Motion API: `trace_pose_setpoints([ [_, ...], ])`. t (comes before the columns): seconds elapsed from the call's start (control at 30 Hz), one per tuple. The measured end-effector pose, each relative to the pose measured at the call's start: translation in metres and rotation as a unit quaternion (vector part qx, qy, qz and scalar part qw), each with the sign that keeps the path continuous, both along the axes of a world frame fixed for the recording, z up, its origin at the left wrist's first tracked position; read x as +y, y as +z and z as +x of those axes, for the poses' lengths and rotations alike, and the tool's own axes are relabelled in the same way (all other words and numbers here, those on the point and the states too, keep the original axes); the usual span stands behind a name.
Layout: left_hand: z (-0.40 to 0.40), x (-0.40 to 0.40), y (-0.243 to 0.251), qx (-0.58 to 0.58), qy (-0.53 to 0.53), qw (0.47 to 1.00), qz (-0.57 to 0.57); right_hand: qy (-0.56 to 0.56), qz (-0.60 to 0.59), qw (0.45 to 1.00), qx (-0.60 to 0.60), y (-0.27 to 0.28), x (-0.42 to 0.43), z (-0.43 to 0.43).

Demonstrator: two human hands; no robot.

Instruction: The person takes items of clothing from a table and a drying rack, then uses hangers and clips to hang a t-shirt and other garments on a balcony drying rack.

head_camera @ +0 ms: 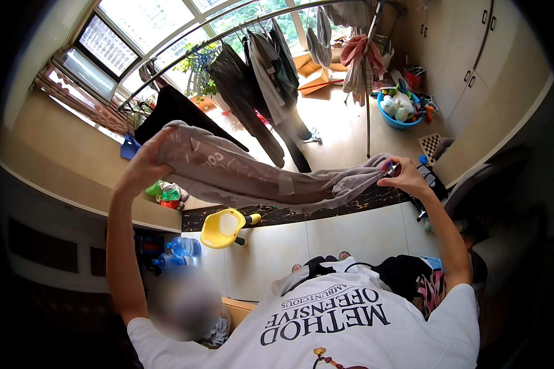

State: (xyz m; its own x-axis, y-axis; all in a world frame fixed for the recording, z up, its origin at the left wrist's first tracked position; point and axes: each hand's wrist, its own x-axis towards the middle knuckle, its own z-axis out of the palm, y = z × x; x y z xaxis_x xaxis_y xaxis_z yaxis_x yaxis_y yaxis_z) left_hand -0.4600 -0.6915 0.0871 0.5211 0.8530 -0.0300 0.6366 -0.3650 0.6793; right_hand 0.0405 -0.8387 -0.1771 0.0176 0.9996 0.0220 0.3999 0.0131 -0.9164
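Observation:
A thin grey-mauve garment (267,182) with pale printed lettering is stretched across in front of me at chest height or above. My left hand (150,159) grips its left end, fingers behind the fabric and thumb below. At the other end, my right hand (404,177) pinches a bunched part of the cloth. Something small and shiny with a blue spot shows at the right fingertips; I cannot tell what it is. The fabric sags between the two hands and is partly see-through. Dark clothes lie across my lap (397,276).
Beyond the garment stands a metal drying rack (180,55) hung with trousers (244,99) and other clothes. A blue basin of toys (399,121) sits on the floor at right. Nearer are a yellow child's seat (221,228) and large water bottles (184,246). A blurred patch hides part of the lower left.

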Motion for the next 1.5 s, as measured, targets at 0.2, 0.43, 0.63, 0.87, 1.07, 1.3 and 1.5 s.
trace_pose_setpoints([
  [0.2,0.071,-0.007,-0.068,0.0,-0.037,0.994,-0.107,0.064,0.013,0.984,0.164,0.036,0.015,-0.063],
  [0.43,0.124,-0.032,-0.099,-0.038,-0.152,0.985,-0.067,0.081,-0.035,0.952,0.294,0.053,0.003,-0.123],
  [0.63,0.138,-0.054,-0.109,-0.028,-0.145,0.989,0.007,0.029,0.054,0.942,0.33,0.061,-0.001,-0.154],
  [0.87,0.129,-0.064,-0.109,0.038,-0.155,0.985,0.064,-0.082,0.225,0.949,0.207,0.067,-0.003,-0.192],
  [1.07,0.11,-0.072,-0.105,0.03,-0.154,0.982,0.106,-0.104,0.3,0.944,0.093,0.068,-0.003,-0.219],
  [1.3,0.089,-0.073,-0.101,0.02,-0.201,0.973,0.113,-0.093,0.355,0.928,0.068,0.065,-0.002,-0.237],
  [1.5,0.08,-0.08,-0.099,-0.021,-0.207,0.971,0.116,-0.05,0.296,0.945,0.127,0.062,-0.005,-0.245],
])
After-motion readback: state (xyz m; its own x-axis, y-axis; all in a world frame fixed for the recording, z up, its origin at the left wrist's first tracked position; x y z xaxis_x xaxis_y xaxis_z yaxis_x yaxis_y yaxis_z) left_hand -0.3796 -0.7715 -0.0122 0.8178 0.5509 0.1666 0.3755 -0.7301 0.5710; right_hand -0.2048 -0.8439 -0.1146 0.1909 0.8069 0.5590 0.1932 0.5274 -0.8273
